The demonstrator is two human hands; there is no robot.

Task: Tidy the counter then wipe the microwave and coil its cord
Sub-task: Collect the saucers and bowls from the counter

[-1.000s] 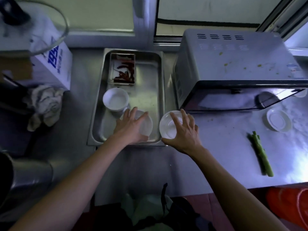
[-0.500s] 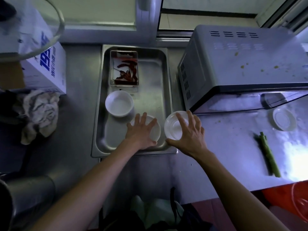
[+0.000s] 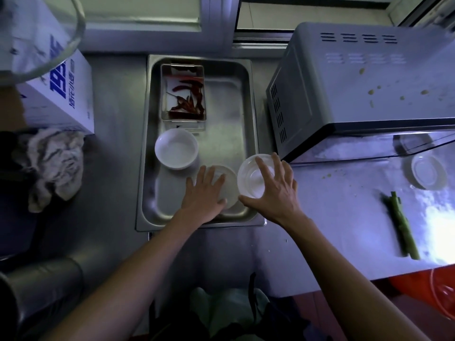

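Since a moment ago the right hand (image 3: pixel 273 190) has carried its small white dish (image 3: pixel 253 177) a little farther over the edge of the metal tray (image 3: pixel 248 99), and the left hand (image 3: pixel 205 194) has stayed on its own dish. The view has also tipped down a bit, so the counter looks bigger.

The right hand holds its dish from above, fingers spread wide and bent over the rim. The left hand lies flat with fingers spread on a second white dish (image 3: pixel 227 185) that sits in the tray, just left of the right hand's dish. The two dishes touch or nearly touch; I cannot tell which.

I count four white dishes. Two are under the hands. One deeper white bowl (image 3: pixel 176 148) sits in the tray just beyond the left hand. One saucer (image 3: pixel 428 174) sits on the counter (image 3: pixel 344 210) far to the right of the right hand, in front of the microwave (image 3: pixel 357 89).

There is one microwave, just beyond the right hand, with little food spots on its top. There is one small metal box of dried red chilies (image 3: pixel 188 99) at the far end of the tray. One green stalk (image 3: pixel 403 226) lies to the right of the right hand. One crumpled rag (image 3: pixel 53 166) and one white box (image 3: pixel 59 94) are far left of the left hand.
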